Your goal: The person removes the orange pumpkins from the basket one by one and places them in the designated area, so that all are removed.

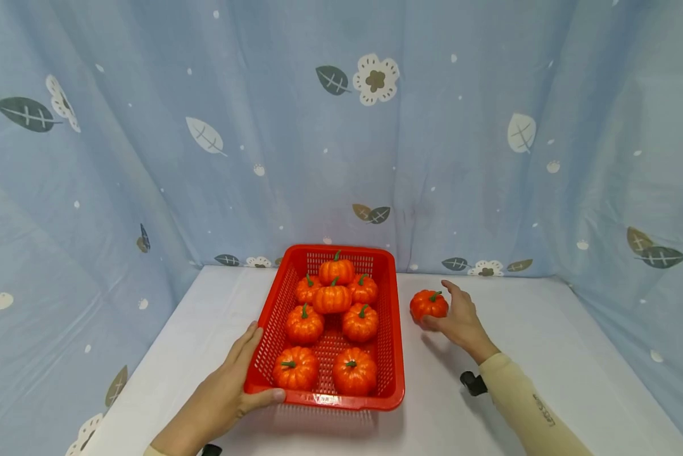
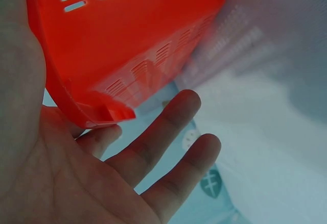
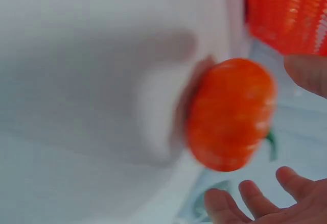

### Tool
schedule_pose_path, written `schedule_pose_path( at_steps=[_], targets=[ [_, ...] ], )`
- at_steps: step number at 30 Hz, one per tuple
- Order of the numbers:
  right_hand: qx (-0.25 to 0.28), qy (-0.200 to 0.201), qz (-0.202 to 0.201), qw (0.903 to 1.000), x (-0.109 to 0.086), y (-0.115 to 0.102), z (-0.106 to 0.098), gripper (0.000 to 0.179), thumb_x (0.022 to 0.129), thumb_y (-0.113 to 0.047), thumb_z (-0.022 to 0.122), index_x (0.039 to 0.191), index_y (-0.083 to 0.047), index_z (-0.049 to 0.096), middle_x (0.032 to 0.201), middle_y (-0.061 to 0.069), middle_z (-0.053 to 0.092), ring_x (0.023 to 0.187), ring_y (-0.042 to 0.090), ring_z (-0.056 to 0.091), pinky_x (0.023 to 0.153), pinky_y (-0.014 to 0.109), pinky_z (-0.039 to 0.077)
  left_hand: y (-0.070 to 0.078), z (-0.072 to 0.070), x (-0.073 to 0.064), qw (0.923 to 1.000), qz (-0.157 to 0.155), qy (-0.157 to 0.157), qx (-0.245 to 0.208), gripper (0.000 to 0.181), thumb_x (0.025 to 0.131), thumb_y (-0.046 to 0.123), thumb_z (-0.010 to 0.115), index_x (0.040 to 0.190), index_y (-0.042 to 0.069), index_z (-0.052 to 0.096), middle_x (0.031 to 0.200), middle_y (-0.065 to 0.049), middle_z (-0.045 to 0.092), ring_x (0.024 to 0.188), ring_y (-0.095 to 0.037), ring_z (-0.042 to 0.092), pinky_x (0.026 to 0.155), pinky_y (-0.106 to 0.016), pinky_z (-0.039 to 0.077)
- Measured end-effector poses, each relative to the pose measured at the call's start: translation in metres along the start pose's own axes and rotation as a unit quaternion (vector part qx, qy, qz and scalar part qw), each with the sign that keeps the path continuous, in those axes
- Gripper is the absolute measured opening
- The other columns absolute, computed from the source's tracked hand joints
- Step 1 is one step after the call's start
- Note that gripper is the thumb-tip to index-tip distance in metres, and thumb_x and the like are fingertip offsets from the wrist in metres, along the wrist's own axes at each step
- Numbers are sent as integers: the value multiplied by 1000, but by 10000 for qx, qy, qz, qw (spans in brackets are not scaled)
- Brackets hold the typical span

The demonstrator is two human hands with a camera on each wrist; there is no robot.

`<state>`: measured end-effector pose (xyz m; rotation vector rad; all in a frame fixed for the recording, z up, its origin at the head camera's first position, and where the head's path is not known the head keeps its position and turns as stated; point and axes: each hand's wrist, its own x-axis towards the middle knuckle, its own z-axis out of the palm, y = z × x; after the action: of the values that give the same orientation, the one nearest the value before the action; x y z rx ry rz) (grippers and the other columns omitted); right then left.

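The loose pumpkin (image 1: 426, 307) is located on the tabletop (image 1: 432, 411), right of the red basket (image 1: 399, 329), between the widely spread thumb and fingers of the right hand (image 1: 461, 318). The basket's near-left corner is braced by the left hand (image 1: 227, 380), fingers extended. The pumpkin could be rolled away if nudged off-centre; the upper pumpkins (image 1: 332, 300) could be dislodged by jolting.

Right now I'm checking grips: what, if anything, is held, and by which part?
Left hand: the red basket, by its near left corner. Right hand: nothing.
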<state>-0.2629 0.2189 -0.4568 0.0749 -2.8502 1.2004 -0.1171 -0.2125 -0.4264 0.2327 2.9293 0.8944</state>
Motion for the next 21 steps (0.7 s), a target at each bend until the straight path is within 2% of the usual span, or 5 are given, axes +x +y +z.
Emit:
schedule_pose_path(
  at_steps=[5,11,17,21],
  targets=[
    [135,64,-549,9984,-5,-29,-5,86,87,-21,78,155,2,29,149,33,33,129,49,41,102,63,42,0,-1,0,10000,4,-4,-41,122,75,77,67,164,16,12,170,-7,7,143,-42,37,99,-61,45],
    [538,27,-1066,9928,-11,-71,-4,79,92,-26,74,155,-1,34,153,26,36,136,45,37,108,62,36,1,-1,0,10000,19,-10,-47,122,75,77,67,164,15,12,170,-8,7,143,-42,36,99,-61,45],
    [1069,-206,-1328,9851,-18,-112,3,78,92,-27,75,155,-5,34,155,20,36,138,40,37,109,58,36,2,0,1,10000,65,29,-35,122,75,77,67,164,14,13,169,-8,8,142,-41,38,99,-60,46],
    [1378,-341,-1306,9812,-20,-132,15,77,93,-29,74,155,-8,34,154,15,40,138,35,40,109,54,38,2,-1,0,10000,69,33,9,122,75,77,67,164,13,14,169,-8,9,141,-42,40,99,-60,46]
  ],
)
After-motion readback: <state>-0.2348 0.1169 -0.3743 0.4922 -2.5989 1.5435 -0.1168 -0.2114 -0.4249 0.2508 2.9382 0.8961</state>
